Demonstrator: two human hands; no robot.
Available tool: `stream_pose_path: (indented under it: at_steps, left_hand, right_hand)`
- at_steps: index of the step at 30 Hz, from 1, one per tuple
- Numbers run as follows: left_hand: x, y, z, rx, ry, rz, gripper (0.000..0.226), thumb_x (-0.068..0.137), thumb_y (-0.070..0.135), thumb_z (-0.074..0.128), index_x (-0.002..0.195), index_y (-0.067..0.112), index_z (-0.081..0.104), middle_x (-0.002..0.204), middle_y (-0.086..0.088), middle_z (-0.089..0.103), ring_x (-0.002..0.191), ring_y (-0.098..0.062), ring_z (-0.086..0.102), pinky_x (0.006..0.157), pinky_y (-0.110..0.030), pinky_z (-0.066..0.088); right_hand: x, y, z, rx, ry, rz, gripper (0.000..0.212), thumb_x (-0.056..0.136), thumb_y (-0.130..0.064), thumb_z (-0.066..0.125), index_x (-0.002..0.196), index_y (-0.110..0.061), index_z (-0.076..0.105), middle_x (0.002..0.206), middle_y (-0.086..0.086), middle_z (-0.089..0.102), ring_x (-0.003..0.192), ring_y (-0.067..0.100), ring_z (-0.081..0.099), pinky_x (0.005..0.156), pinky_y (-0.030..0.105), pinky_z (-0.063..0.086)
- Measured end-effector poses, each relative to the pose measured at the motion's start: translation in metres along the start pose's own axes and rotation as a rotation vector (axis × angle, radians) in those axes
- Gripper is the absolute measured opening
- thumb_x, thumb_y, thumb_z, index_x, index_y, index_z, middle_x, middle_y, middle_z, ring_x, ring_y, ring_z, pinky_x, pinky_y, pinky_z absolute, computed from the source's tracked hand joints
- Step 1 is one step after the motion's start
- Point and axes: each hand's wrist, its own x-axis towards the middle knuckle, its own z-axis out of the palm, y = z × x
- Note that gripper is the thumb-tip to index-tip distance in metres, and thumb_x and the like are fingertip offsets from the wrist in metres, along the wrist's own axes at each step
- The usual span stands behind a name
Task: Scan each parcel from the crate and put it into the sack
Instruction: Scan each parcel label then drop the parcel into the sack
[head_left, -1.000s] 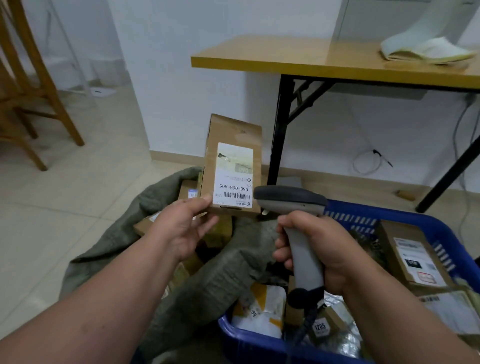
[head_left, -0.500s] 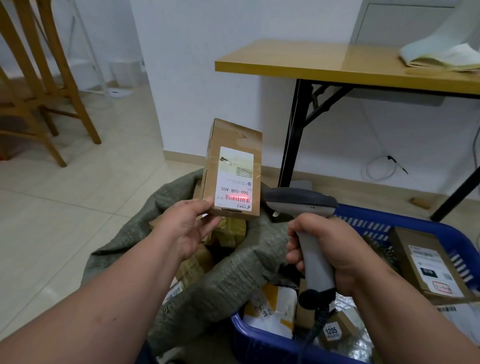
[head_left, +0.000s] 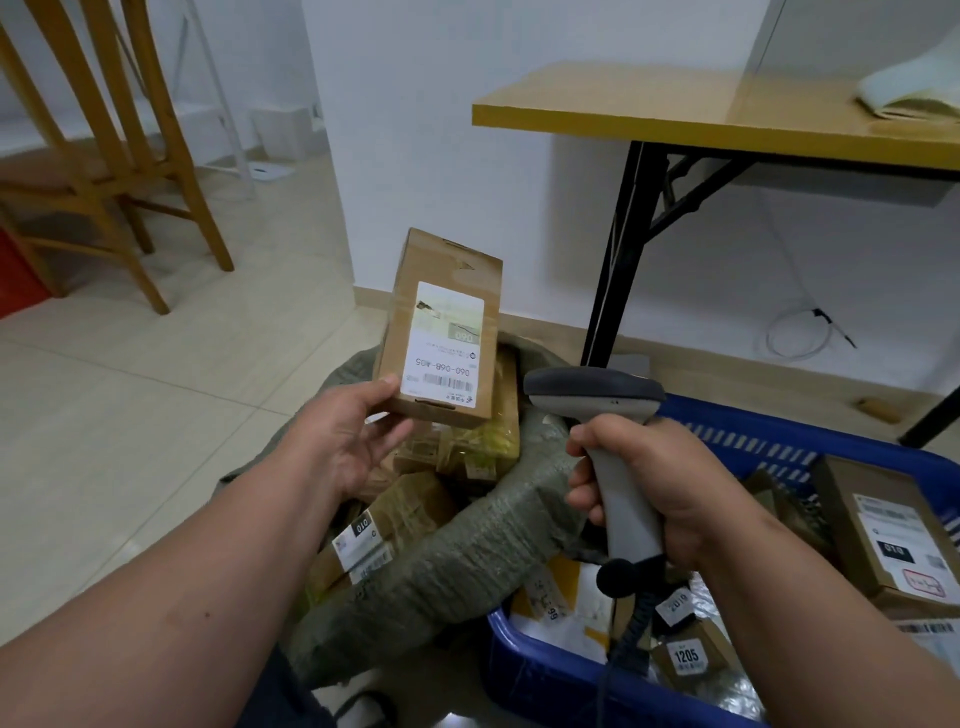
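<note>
A brown parcel (head_left: 441, 332) is being held upright by its lower corner in the left hand (head_left: 353, 441), thumb on the label side, fingers loosely spread beneath, directly above the open mouth of the grey-green sack (head_left: 457, 551). A grey scanner (head_left: 597, 400) is being gripped firmly in the right hand (head_left: 649, 493), fingers fully wrapped round the handle, just right of the sack. More parcels are being carried in the blue crate (head_left: 550, 670), pressed against the sack's right side. Behind the sack, a yellow-topped table (head_left: 675, 114) is being seen.
</note>
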Motion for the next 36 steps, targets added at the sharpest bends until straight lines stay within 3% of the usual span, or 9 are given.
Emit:
stream_pose_path:
  at_steps: [6, 8, 14, 16, 20, 23, 27, 30, 36]
  left_hand:
    - [0.015, 0.023, -0.062, 0.333, 0.329, 0.276, 0.030, 0.088, 0.029, 0.069, 0.109, 0.008, 0.064, 0.106, -0.014, 0.069, 0.087, -0.025, 0.066, 0.064, -0.034, 0.055]
    - [0.019, 0.024, -0.081, 0.439, 0.368, 0.266, 0.035, 0.087, 0.031, 0.069, 0.114, 0.009, 0.064, 0.113, -0.017, 0.067, 0.087, -0.028, 0.063, 0.066, -0.036, 0.056]
    - [0.029, 0.011, -0.093, 0.417, 0.273, 0.123, 0.038, 0.094, 0.025, 0.064, 0.131, 0.017, 0.056, 0.110, -0.011, 0.065, 0.086, -0.029, 0.064, 0.060, -0.037, 0.056]
    - [0.035, 0.006, -0.086, 0.405, 0.230, 0.069, 0.036, 0.095, 0.022, 0.062, 0.131, 0.020, 0.055, 0.112, -0.011, 0.065, 0.094, -0.032, 0.067, 0.067, -0.042, 0.059]
    - [0.039, -0.010, -0.069, 0.625, -0.045, -0.141, 0.032, 0.095, 0.014, 0.061, 0.121, 0.032, 0.062, 0.109, -0.005, 0.065, 0.096, -0.029, 0.065, 0.077, -0.040, 0.054]
    - [0.051, -0.022, -0.062, 0.904, -0.055, -0.052, 0.044, 0.097, 0.015, 0.056, 0.139, 0.027, 0.052, 0.128, -0.004, 0.060, 0.104, -0.023, 0.059, 0.084, -0.034, 0.049]
    - [0.063, -0.026, -0.057, 0.987, -0.057, 0.056, 0.049, 0.097, 0.020, 0.056, 0.144, 0.028, 0.047, 0.128, -0.002, 0.059, 0.089, -0.010, 0.057, 0.062, -0.022, 0.042]
    - [0.068, -0.030, -0.057, 1.037, -0.036, 0.059, 0.050, 0.096, 0.027, 0.057, 0.145, 0.029, 0.046, 0.143, -0.006, 0.050, 0.089, -0.011, 0.054, 0.063, -0.023, 0.042]
    - [0.067, -0.032, -0.060, 1.223, 0.004, 0.144, 0.064, 0.095, 0.031, 0.058, 0.152, 0.026, 0.032, 0.143, -0.008, 0.051, 0.117, -0.026, 0.056, 0.094, -0.035, 0.048]
  right_hand:
    - [0.011, 0.007, 0.011, -0.085, 0.003, -0.013, 0.015, 0.087, -0.014, 0.066, 0.093, -0.001, 0.066, 0.061, 0.011, 0.068, 0.056, 0.023, 0.068, 0.047, 0.029, 0.051]
    - [0.014, 0.010, 0.016, -0.107, -0.010, -0.003, 0.017, 0.087, -0.015, 0.066, 0.095, -0.001, 0.066, 0.063, 0.011, 0.068, 0.057, 0.024, 0.069, 0.049, 0.030, 0.051]
    - [0.027, 0.019, 0.032, -0.139, -0.018, -0.007, 0.016, 0.087, -0.014, 0.067, 0.097, -0.002, 0.065, 0.063, 0.012, 0.068, 0.057, 0.025, 0.069, 0.048, 0.030, 0.051]
    - [0.031, 0.022, 0.035, -0.150, -0.022, -0.008, 0.017, 0.086, -0.014, 0.068, 0.098, -0.002, 0.065, 0.063, 0.012, 0.068, 0.059, 0.025, 0.070, 0.048, 0.029, 0.052]
    - [0.038, 0.026, 0.036, -0.166, -0.019, -0.009, 0.017, 0.086, -0.016, 0.070, 0.097, -0.003, 0.065, 0.062, 0.009, 0.068, 0.060, 0.025, 0.071, 0.048, 0.028, 0.051]
    - [0.042, 0.029, 0.033, -0.190, -0.008, -0.004, 0.017, 0.086, -0.018, 0.070, 0.095, -0.004, 0.066, 0.063, 0.008, 0.069, 0.061, 0.025, 0.071, 0.050, 0.029, 0.052]
    - [0.046, 0.030, 0.030, -0.167, 0.007, 0.014, 0.018, 0.085, -0.018, 0.071, 0.096, -0.005, 0.065, 0.064, 0.008, 0.069, 0.063, 0.027, 0.072, 0.050, 0.030, 0.053]
    - [0.047, 0.029, 0.028, -0.167, 0.009, 0.012, 0.017, 0.086, -0.018, 0.071, 0.095, -0.005, 0.065, 0.063, 0.007, 0.069, 0.063, 0.026, 0.073, 0.051, 0.031, 0.053]
    - [0.045, 0.031, 0.026, -0.168, 0.005, -0.001, 0.017, 0.084, -0.019, 0.072, 0.095, -0.007, 0.066, 0.063, 0.007, 0.069, 0.064, 0.027, 0.073, 0.051, 0.030, 0.052]
